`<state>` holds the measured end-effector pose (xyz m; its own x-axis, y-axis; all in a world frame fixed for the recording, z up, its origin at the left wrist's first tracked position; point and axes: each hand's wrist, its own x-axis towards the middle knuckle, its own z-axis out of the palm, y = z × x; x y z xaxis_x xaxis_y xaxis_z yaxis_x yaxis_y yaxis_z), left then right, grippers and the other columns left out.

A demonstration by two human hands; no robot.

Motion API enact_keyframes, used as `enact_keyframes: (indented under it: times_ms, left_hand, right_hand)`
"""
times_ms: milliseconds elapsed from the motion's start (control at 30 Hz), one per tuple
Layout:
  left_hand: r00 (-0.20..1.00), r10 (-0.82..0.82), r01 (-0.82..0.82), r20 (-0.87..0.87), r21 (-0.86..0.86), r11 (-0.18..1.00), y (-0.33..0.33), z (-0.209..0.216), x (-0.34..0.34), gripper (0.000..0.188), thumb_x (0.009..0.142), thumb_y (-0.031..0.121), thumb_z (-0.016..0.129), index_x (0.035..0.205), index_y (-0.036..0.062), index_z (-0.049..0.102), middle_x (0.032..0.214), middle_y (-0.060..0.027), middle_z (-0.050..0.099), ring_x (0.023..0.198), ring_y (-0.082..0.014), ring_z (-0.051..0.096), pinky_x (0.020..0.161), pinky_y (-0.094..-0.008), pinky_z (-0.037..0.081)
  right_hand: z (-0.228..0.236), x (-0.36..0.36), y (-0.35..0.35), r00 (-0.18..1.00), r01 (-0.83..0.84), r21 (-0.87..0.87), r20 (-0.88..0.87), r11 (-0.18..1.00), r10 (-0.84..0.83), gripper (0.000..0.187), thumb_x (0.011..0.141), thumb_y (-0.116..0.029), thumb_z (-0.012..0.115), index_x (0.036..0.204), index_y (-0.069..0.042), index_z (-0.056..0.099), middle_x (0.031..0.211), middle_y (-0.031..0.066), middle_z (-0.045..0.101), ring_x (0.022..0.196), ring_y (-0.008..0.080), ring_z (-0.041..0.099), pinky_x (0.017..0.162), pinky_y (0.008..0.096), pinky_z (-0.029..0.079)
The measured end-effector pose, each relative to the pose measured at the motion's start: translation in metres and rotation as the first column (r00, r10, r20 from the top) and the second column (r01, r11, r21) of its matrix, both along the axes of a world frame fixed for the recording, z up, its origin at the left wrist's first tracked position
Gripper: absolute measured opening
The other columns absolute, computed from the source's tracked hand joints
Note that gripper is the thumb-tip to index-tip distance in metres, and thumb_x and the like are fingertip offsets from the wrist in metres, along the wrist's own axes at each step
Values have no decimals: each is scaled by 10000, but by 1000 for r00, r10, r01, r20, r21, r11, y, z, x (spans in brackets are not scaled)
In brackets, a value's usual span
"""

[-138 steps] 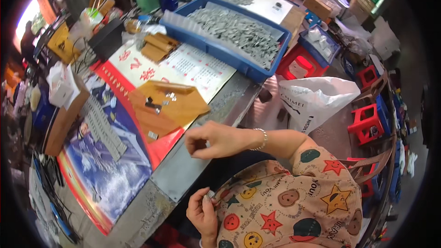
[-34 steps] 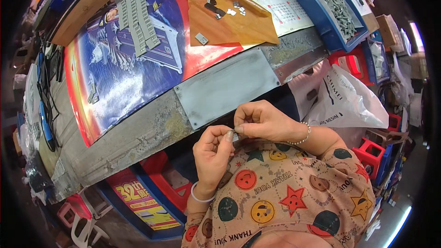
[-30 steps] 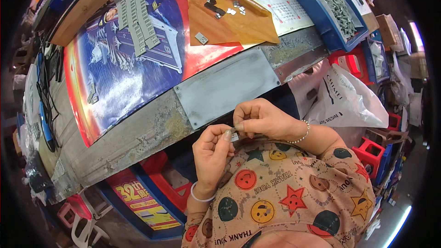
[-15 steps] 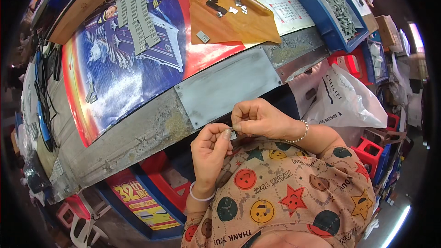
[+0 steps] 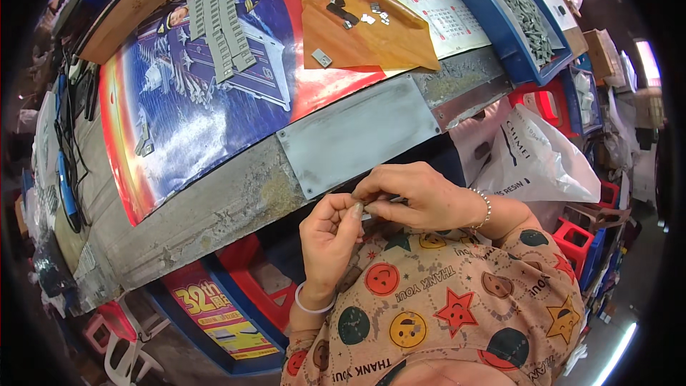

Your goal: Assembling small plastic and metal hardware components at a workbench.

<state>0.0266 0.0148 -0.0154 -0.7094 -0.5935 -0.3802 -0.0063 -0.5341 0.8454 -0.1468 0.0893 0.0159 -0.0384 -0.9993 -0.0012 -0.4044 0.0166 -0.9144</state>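
Note:
Close to my body, just off the table's front edge, my two hands meet at the fingertips. My left hand (image 5: 328, 241) is closed, its thumb and index finger pinching a small light-grey piece (image 5: 366, 217) that is mostly hidden. My right hand (image 5: 427, 199) is closed too, thumb and fingers drawn together against the left fingertips; what they hold is covered. Beyond them lies a flat grey plate (image 5: 357, 136) at the table edge. Further back, an orange film (image 5: 404, 46) carries small black parts (image 5: 343, 11), white bits (image 5: 369, 19) and a grey rectangular piece (image 5: 321, 58).
Rows of grey rectangular parts (image 5: 214, 25) lie on a glossy poster (image 5: 193, 150). A blue bin (image 5: 493, 21) of small grey parts stands at the back right. A white plastic bag (image 5: 539, 157) sits right of the table. Blue-handled tool and cables (image 5: 66, 186) lie at the left.
My right hand has turned and its fingers have come further over the left fingertips, covering more of the small grey piece. The view has shifted slightly.

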Motion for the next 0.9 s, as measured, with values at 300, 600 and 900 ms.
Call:
enact_keyframes:
  times_ms: [300,600,900]
  left_hand:
    - [996,73,-72,-45,30,997,-1,-4,1,139,931,45,556,1024,-47,604,694,-1,588,593,-21,514,530,-162,424]
    - [989,132,-131,-67,19,991,-2,1,1,130,931,56,559,995,-37,622,696,2,592,582,-24,514,518,-165,421]
    - [994,105,-105,-12,-59,993,3,5,-4,137,929,58,552,999,-41,614,674,2,573,548,-29,492,490,-167,399]
  right_hand:
    - [2,1,-7,997,8,-105,-70,994,-15,123,842,-45,623,963,-27,620,814,92,600,727,275,618,619,350,492]
    - [0,3,-4,852,139,240,466,961,-239,109,911,-84,595,977,-3,564,850,69,639,736,134,630,627,277,511]
    - [-2,-3,-5,465,95,412,787,906,-406,140,917,-116,611,937,17,573,803,49,606,639,73,557,552,197,458]
